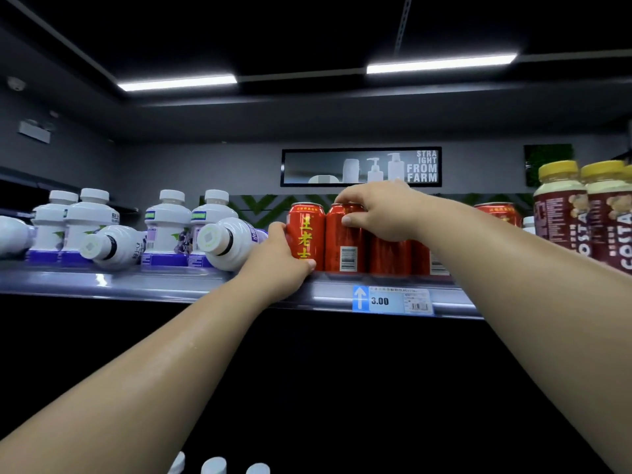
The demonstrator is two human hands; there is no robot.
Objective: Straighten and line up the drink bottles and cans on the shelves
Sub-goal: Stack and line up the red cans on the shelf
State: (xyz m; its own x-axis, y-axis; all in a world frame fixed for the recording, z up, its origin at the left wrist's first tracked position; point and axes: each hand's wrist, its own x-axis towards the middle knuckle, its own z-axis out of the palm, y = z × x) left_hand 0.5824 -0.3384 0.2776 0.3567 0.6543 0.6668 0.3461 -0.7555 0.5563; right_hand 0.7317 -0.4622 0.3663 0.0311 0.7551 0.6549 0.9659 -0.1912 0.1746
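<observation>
Both hands on red cans at the front of the shelf (171,285).
Left hand (278,260) wraps the upright leftmost red can (306,236); right hand (374,213) clamps the top of the next can (345,244), barcode facing out. Left of them two white bottles (229,242) lie tipped among upright ones; price tag (393,300) below.

Hanging on the grey back wall: a framed sign (361,166) reading "STRAIGHT FROM FARM" (pump dispensers pictured beside the words). Glowing overhead: two ceiling light strips (178,82). Sticking to the edge below: a blue price tag (393,300) showing 3.00.
</observation>
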